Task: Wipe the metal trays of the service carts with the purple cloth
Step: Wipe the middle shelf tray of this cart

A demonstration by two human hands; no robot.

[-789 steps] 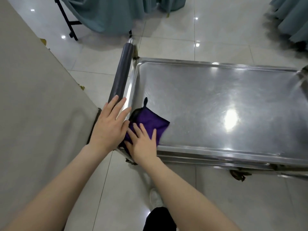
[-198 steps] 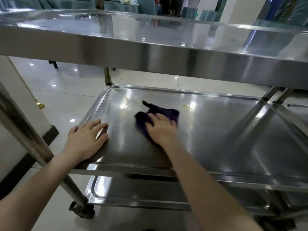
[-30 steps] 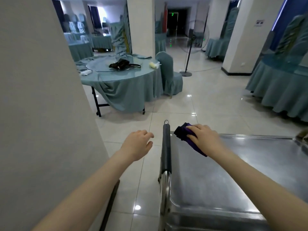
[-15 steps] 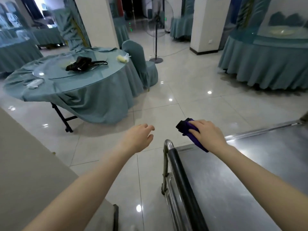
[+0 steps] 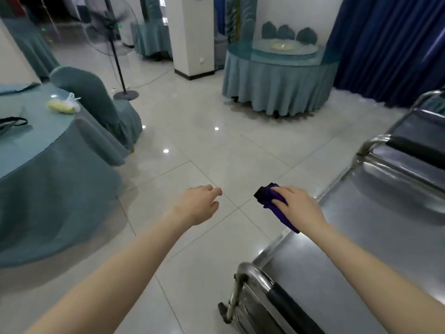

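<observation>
At the left rim of the near cart's metal tray [image 5: 356,239], gripped the bunched purple cloth [image 5: 266,198] in the right hand [image 5: 299,207], fingers curled over it; could not tell whether touching the steel. Held the left hand [image 5: 198,205] just beside, over the tiled floor [image 5: 216,153], fingers loosely curled, holding nothing.

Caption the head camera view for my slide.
The right hand grips the purple cloth at the edge of the metal tray; the left hand hovers empty.
</observation>
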